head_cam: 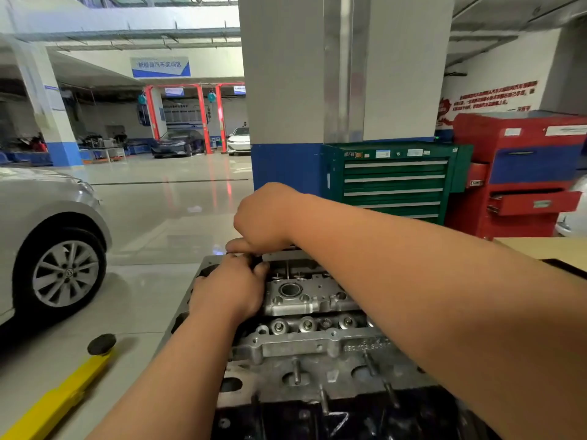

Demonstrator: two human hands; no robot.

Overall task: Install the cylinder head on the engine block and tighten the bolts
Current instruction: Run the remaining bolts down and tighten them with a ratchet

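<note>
Trouble, if it comes, will start at the far end of the cylinder head [305, 300], which lies on top of the engine block [317, 411] in front of me; both my hands are bunched there, nearly touching. My left hand [228, 290] rests on the head's far left corner, fingers curled round a small dark piece [258, 260]; my right hand [265, 217] sits just above, fingers curled downward onto the same spot; whether they pinch that piece, a bolt or nothing I cannot tell, since my own knuckles hide it.

That blindness is the first risk; anything I start by feel could go in crooked and cross its thread. The second is a drop; the round open bore [289, 289] lies just beside my left thumb, and a small part slipping from my fingers could fall into it. The third is my right forearm, which stretches across the head and hides much of it; I cannot check that the head sits flat along its length, and pulling down one end first could tilt or strain it. The bare studs [297, 373] on the near side could also snag my arm as I shift.
</note>
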